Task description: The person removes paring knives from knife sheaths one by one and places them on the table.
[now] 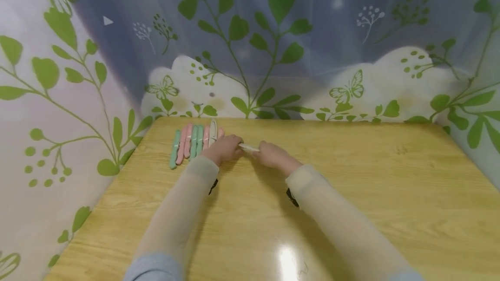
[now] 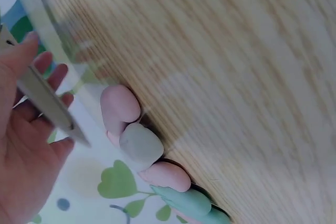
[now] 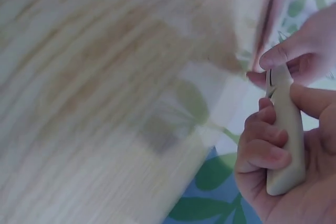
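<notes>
"Where was the cream tool point(image 3: 287, 140)?"

"Above the counter point(image 1: 371, 185); the right hand point(image 1: 272, 157) curled round its handle, the left hand point(image 1: 226, 148) pinched its other end."

"Nearby?"

"Pink, green and cream tools point(image 1: 194, 142) lay in a row, leftward."

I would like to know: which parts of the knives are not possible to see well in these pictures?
Head view: lower ends of the rightmost knives, hidden by the left hand.
Head view: one end of the held white knife, covered by the right hand.
Left wrist view: one end of the white knife, cut off by the left edge.
Right wrist view: details of the knife row, blurred.
</notes>
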{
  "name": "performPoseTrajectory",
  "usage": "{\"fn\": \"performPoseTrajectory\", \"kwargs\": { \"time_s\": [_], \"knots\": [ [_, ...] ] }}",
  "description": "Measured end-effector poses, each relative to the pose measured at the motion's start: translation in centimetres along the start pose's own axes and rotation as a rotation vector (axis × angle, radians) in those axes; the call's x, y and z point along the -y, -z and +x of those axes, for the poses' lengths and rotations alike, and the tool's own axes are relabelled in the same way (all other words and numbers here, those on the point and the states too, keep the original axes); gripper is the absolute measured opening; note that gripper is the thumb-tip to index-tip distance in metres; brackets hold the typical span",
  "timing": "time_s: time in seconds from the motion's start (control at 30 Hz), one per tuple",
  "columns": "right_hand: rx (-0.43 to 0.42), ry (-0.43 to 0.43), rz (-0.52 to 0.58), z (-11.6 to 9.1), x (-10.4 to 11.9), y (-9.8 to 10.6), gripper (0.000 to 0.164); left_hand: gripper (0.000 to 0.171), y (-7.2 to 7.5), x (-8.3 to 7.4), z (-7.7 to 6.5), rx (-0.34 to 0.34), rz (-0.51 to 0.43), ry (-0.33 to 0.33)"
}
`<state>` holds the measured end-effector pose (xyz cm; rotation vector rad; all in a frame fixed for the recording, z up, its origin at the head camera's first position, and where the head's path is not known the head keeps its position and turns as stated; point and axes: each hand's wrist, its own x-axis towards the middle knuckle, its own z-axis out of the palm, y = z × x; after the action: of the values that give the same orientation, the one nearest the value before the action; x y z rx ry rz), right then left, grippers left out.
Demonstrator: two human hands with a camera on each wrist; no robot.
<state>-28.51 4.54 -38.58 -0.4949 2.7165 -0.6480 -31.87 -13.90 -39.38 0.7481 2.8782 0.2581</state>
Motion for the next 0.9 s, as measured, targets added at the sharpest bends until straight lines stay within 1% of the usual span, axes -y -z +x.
{"fn": "performPoseTrajectory", "kwargs": {
  "time_s": [0.1,0.17,0.2,0.27,0.37,0.47,0.53,0.63,0.7,0.9],
  "knots": [
    [0.025,0.019,0.051,-0.8,-1.2,0.6,0.029,0.023,-0.8,-0.6,0.0,-0.075,0.021,-0.038],
    [0.044,0.025,0.079,-1.7,-2.2,1.2,0.028,0.025,-1.4,-1.3,0.1,-0.098,0.029,-0.069],
    [0.052,0.028,0.091,-2.2,-2.7,1.5,0.029,0.027,-1.6,-1.6,0.1,-0.099,0.038,-0.088],
    [0.073,0.041,0.11,-3.0,-3.5,2.3,0.029,0.029,-1.8,-2.2,0.0,-0.088,0.024,-0.113],
    [0.094,0.077,0.126,-4.1,-4.6,3.3,0.028,0.032,-1.5,-3.2,-0.2,-0.056,-0.036,-0.147],
    [0.104,0.108,0.151,-5.8,-5.9,4.1,0.027,0.035,-1.3,-4.5,-0.4,-0.037,-0.048,-0.185],
    [0.104,0.113,0.174,-7.1,-6.7,4.4,0.026,0.036,-1.2,-5.6,-0.5,-0.044,-0.044,-0.214],
    [0.094,0.131,0.18,-8.7,-7.8,4.8,0.026,0.036,-1.5,-6.9,-0.6,-0.09,-0.009,-0.24],
    [0.076,0.141,0.173,-9.4,-8.3,5.0,0.025,0.036,-1.5,-7.6,-0.9,-0.118,0.01,-0.243],
    [-0.014,0.158,0.091,-10.1,-9.1,5.0,0.028,0.034,-1.2,-9.2,-1.3,-0.212,0.069,-0.241]
  ]
}}
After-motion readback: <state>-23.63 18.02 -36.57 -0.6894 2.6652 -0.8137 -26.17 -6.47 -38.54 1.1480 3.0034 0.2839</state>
